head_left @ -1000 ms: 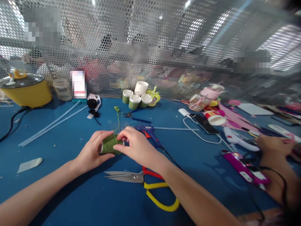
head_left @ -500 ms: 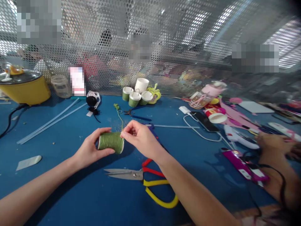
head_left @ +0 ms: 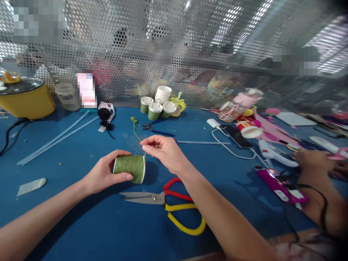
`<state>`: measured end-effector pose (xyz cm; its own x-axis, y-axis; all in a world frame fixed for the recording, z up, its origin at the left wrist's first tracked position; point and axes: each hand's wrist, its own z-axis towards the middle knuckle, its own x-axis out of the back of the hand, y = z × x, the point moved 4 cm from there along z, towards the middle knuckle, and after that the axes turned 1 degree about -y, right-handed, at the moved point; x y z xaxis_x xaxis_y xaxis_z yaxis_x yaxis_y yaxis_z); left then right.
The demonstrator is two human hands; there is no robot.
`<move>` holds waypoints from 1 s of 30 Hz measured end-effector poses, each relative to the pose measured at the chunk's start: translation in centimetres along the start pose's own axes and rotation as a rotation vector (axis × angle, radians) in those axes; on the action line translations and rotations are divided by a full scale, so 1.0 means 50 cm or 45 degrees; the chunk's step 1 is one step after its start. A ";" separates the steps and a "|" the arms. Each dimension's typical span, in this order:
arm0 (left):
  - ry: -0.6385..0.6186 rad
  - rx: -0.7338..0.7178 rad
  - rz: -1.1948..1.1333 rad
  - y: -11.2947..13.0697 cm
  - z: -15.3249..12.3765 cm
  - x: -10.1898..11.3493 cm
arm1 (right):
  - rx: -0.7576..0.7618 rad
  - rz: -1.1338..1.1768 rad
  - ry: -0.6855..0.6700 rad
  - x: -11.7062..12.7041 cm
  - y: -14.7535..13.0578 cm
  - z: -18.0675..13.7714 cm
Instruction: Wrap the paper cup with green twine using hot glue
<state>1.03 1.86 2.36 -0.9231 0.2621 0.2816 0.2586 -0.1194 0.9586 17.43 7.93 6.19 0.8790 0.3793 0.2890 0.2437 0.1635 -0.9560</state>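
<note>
My left hand grips a green spool of thread, held on its side just above the blue table. My right hand pinches the green thread right above the spool's right end. The thread's loose end runs away from me across the table to a small knot. Scissors with red and yellow handles lie directly in front of my hands.
Green-wrapped paper cups stand at the mesh wall with small pliers before them. A yellow pot and jar are far left. Another person's hand works at right among a phone, cables and pink craft items.
My right hand has come off the spool and lifted up and away, drawing out thread. My left hand turned the spool and shifted it slightly right.
</note>
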 end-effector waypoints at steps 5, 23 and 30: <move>0.005 -0.087 0.047 0.001 -0.004 0.000 | 0.001 -0.037 0.002 0.002 0.005 -0.005; -0.011 -0.582 0.372 0.027 -0.011 0.003 | -0.008 -0.029 -0.034 -0.006 0.019 -0.008; 0.005 -0.640 0.418 0.031 -0.014 0.002 | -0.043 0.002 -0.044 -0.010 0.022 -0.008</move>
<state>1.13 1.05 3.83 -0.8191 0.1312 0.5585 0.3648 -0.6322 0.6836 17.42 7.55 4.97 0.8647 0.4110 0.2887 0.2567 0.1324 -0.9574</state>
